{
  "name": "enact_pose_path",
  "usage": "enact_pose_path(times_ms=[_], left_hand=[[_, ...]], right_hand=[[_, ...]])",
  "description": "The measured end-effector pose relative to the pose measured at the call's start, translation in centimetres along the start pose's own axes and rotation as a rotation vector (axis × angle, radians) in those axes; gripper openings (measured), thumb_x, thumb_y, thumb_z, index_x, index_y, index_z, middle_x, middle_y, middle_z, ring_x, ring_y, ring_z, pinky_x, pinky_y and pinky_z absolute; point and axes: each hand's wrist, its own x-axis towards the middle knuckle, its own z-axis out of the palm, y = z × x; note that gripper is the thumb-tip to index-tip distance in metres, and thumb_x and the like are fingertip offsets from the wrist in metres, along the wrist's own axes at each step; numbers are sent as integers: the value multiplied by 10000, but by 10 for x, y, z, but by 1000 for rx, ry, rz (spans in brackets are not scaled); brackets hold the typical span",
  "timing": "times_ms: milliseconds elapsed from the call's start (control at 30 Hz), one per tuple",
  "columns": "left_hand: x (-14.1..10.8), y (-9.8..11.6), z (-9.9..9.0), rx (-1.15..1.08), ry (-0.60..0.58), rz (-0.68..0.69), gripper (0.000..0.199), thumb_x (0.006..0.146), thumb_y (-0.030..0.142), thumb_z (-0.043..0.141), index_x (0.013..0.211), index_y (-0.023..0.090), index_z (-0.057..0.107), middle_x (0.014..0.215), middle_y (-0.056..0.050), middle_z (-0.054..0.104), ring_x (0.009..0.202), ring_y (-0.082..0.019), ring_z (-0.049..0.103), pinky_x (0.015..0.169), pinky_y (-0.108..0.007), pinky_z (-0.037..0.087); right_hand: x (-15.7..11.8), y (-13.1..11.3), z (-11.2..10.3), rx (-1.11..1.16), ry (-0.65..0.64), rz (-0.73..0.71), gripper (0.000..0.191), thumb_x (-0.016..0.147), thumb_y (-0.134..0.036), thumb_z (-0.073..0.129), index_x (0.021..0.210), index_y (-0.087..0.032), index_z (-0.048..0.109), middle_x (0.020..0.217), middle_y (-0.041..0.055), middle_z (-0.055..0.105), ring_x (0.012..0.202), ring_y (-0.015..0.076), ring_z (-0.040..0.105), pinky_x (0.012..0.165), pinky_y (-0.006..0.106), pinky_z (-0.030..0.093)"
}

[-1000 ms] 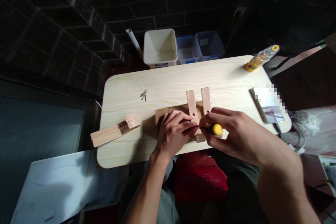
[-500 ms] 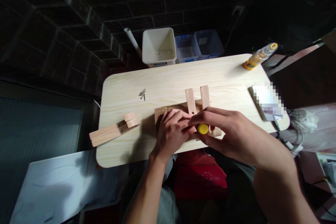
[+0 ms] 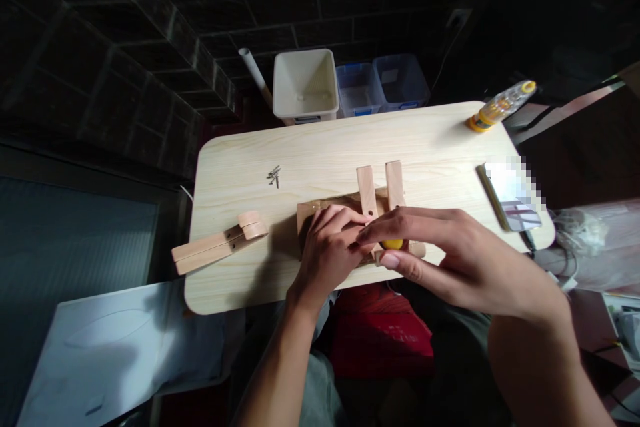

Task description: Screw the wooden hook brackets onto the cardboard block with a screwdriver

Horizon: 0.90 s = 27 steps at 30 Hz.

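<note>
A brown wooden block (image 3: pixel 305 215) lies near the table's front edge. Two light wooden slats (image 3: pixel 367 188) stick out across it toward the back, one with a dark hole. My left hand (image 3: pixel 333 243) is curled over the block's top, its fingertips partly hidden beside my right hand. Between my right hand's (image 3: pixel 435 250) thumb and bent fingers shows the round yellow end of a screwdriver handle (image 3: pixel 393 244); its shaft is out of sight. By the block's right end sits a short wooden peg (image 3: pixel 417 250).
Several screws (image 3: pixel 275 176) lie loose on the table (image 3: pixel 320 147). A jointed wooden piece (image 3: pixel 215 245) overhangs the left edge. At the right are a phone (image 3: pixel 515 203) and a clear bottle-shaped container (image 3: pixel 503 107). A white bin (image 3: pixel 305 83) and clear boxes (image 3: pixel 357 90) stand behind.
My right hand has turned about the screwdriver, its thumb now showing in front and covering more of the yellow end. My left hand stays on the block. The view has shifted slightly.
</note>
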Motion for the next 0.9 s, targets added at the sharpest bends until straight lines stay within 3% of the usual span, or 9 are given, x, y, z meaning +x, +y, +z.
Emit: enact_pose_path(times_ms=[267,533,900], left_hand=[[0,-1,3,3,33,-9,42,913,216,735,922,227,775,983,-32,759,993,-236,657,859,-396,467],[-2,-3,2,5,-30,-15,61,933,265,740,928,241,796,1050,-41,775,1041,-248,647,898,-415,454],[-3,-6,2,39,-39,-19,157,897,107,695,884,244,768,1048,-27,758,1029,-232,649,889,-386,442]], right_hand=[[-4,2,-5,129,-21,-24,349,1052,-132,493,1329,-223,686,1122,58,750,994,168,704,902,296,557],[-4,6,-9,150,2,-3,267,1030,-192,614,1276,-228,713,1122,38,768,979,153,709,873,261,561],[4,9,-10,157,0,24,249,992,-242,692,1234,-223,747,1142,56,781,1036,194,732,935,293,580]])
